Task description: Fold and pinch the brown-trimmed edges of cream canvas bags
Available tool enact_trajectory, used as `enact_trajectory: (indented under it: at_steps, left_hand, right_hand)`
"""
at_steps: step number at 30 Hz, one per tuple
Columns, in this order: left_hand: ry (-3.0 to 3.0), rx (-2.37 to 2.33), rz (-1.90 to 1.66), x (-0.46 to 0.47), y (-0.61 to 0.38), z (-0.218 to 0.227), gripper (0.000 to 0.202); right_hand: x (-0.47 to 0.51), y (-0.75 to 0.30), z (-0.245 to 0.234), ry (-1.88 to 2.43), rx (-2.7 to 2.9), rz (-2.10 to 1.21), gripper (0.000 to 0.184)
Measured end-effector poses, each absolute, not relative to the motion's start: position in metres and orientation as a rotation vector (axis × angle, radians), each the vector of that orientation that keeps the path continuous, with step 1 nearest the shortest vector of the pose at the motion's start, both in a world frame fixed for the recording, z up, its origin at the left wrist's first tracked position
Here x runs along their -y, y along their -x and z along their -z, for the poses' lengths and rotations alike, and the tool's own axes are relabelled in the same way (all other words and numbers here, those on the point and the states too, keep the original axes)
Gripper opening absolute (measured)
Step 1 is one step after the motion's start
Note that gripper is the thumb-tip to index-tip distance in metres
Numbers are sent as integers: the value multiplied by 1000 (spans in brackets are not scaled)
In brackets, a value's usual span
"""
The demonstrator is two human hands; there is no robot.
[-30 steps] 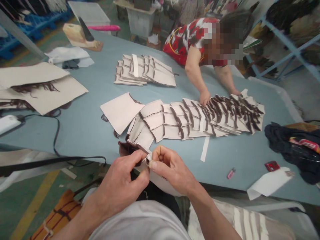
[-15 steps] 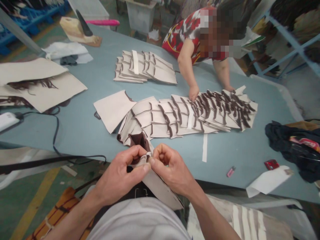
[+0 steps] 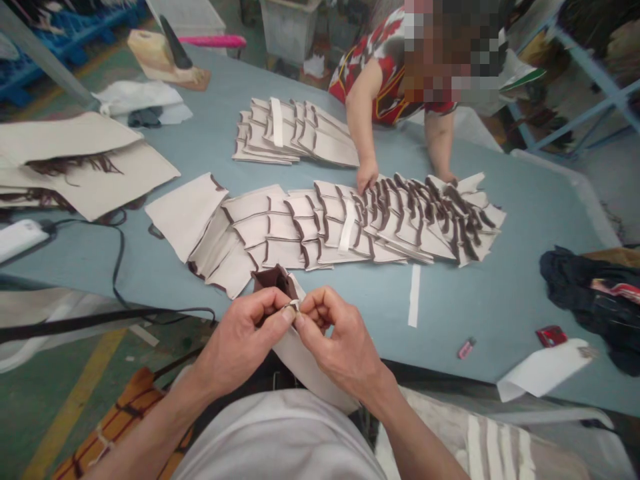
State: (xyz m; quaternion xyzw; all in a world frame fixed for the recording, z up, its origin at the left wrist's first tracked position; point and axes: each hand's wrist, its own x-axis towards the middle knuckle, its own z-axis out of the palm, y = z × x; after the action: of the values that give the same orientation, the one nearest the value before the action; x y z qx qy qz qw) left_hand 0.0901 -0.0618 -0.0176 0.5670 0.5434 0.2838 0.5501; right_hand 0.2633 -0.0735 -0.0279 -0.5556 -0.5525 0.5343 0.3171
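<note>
Here, the left hand (image 3: 240,343) and right hand (image 3: 340,347) both pinch a pale brown-edged panel (image 3: 305,363) just above the near edge of the blue table (image 3: 450,307), while a long overlapping row of matching panels (image 3: 325,233) and a smaller fanned stack (image 3: 295,133) already lie on it.

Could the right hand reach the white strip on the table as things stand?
Probably yes: the right hand sits near the white strip, with only blue tabletop between them. It is pinching the pale folded piece, so would likely have to let go first.
</note>
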Motion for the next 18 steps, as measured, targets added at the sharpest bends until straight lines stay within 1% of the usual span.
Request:
enact_trajectory:
  at_steps: [7, 11, 13, 16, 18]
  left_hand:
    - [-1318, -1380, -817, 64, -97, 33, 30]
    - [-1182, -1482, -1003, 61, -106, 45, 24]
    - [-1044, -1517, -1082, 58, -113, 53, 25]
    - [-866, -1499, -1136, 52, -122, 64, 33]
    - [-735, -1466, -1148, 45, -127, 69, 33]
  right_hand:
    - [80, -258, 37, 1670, 1627, -1092, 25]
    - [81, -258, 48, 1618, 1798, -966, 27]
    - [77, -254, 57, 1582, 1791, -903, 26]
    - [70, -244, 74, 1533, 1676, -820, 20]
    - [63, -237, 87, 1471, 1639, -754, 16]
